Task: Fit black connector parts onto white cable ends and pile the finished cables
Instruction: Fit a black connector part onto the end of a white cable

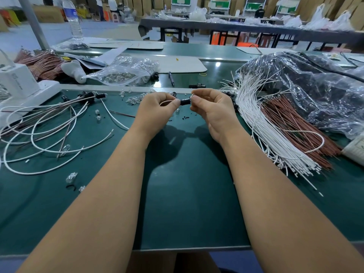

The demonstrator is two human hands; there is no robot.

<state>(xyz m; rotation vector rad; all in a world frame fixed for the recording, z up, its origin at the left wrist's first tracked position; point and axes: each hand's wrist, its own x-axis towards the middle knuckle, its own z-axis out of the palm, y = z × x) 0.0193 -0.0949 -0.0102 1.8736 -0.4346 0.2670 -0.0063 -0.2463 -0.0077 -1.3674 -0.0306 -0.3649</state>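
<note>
Holding black connector (185, 101) at twelve o'clock above green mat (187, 194), my right hand (211, 113) pinched it steady while my left hand (157, 111) pinched white cable (167, 102) end against it for seating. Finished cables (49, 131) piled at nine o'clock; unfitted white bundle (275, 138) at three, within reach.

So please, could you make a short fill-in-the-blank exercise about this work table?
1. Both hands hold a small black cylindrical connector above the ____ table mat.
2. The straight bundle of white cables lies on the person's ____ side.
3. The clear plastic water bottle stands ____.

Missing words: green; right; upright
</note>
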